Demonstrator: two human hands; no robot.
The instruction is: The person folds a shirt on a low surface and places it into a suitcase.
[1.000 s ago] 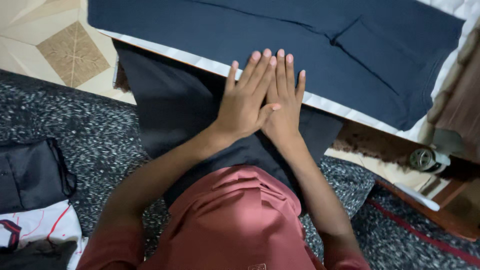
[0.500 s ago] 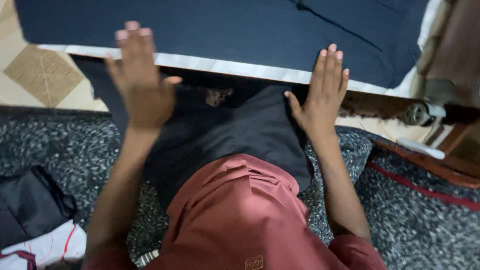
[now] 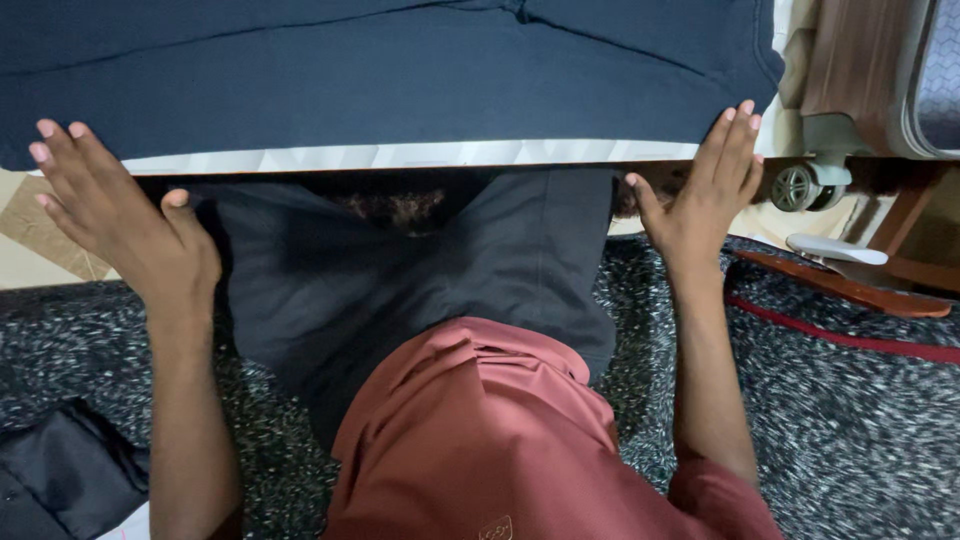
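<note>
**Head view: two flat hands at the edge of a navy cloth**

The left hand [image 3: 120,225] lies spread flat, fingers wide, holding nothing, its fingertips at the near edge of the navy cloth [image 3: 400,80]. That cloth covers a white-edged board [image 3: 400,155] across the top of the frame. On the lap hangs a black garment [image 3: 400,280]. The right hand [image 3: 705,195] is flat too, empty, touching the cloth's right corner.

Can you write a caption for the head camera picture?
Both open hands, left and right, reach toward a navy garment.
</note>
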